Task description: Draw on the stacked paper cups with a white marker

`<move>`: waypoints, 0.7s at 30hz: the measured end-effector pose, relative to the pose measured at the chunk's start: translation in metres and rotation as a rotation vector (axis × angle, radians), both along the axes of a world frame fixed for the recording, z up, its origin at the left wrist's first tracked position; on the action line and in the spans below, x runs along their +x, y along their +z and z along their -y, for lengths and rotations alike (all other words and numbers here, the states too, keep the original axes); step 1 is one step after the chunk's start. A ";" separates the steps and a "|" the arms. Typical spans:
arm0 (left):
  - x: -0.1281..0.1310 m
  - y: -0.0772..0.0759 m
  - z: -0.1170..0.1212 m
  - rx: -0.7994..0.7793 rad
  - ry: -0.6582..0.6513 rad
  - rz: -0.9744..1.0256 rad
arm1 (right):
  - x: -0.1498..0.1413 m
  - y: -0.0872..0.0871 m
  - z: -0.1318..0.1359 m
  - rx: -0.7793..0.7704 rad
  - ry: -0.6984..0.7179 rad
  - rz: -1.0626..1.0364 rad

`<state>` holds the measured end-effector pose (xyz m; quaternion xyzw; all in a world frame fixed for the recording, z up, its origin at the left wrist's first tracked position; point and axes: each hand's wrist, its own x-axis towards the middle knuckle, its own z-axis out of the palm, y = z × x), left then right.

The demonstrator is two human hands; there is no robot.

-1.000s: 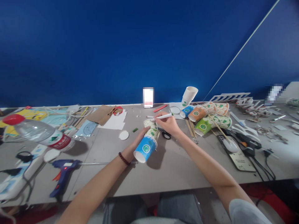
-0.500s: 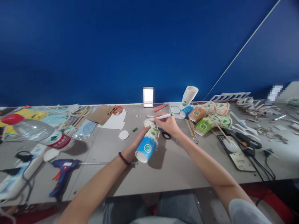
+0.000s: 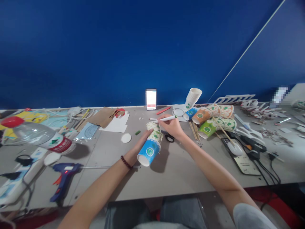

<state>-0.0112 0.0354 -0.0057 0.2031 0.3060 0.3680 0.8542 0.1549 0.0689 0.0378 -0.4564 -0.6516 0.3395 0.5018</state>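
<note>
My left hand point(image 3: 143, 140) is wrapped round a chain of joined paper cups point(image 3: 149, 151), blue at the near end and white with green patterning at the far end. The chain is tilted, its open blue mouth toward me. Between the fingers of my right hand point(image 3: 173, 126) is a white marker pen point(image 3: 168, 119) with a green end. Its tip points left, at the far patterned cup; whether it touches the surface I cannot tell. Black-handled scissors point(image 3: 169, 137) lie partly hidden beneath my right hand.
Other decorated cup chains point(image 3: 206, 129) and a stack of white cups point(image 3: 193, 97) are at the right. A blue glue gun point(image 3: 65, 178), a plastic bottle point(image 3: 43, 136) and a power strip point(image 3: 22, 176) occupy the left. A black glue gun point(image 3: 254, 144) lies far right.
The blue end of the cup chain has shifted very slightly left. Both hands keep their hold, and the marker stays at the far cup.
</note>
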 end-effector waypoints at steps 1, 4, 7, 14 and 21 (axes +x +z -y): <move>0.000 0.000 0.000 0.018 0.006 -0.010 | 0.000 0.001 0.000 0.000 -0.005 -0.001; 0.000 0.000 0.001 0.062 0.010 -0.043 | 0.000 0.002 0.000 -0.002 -0.017 -0.006; 0.000 0.001 0.001 0.049 -0.002 -0.070 | 0.001 0.001 0.000 0.003 -0.016 -0.006; 0.000 0.001 0.001 0.034 0.009 -0.075 | 0.003 0.001 -0.001 -0.003 -0.024 -0.001; 0.000 -0.003 0.001 0.027 0.025 -0.074 | 0.002 0.002 -0.001 0.012 -0.035 0.006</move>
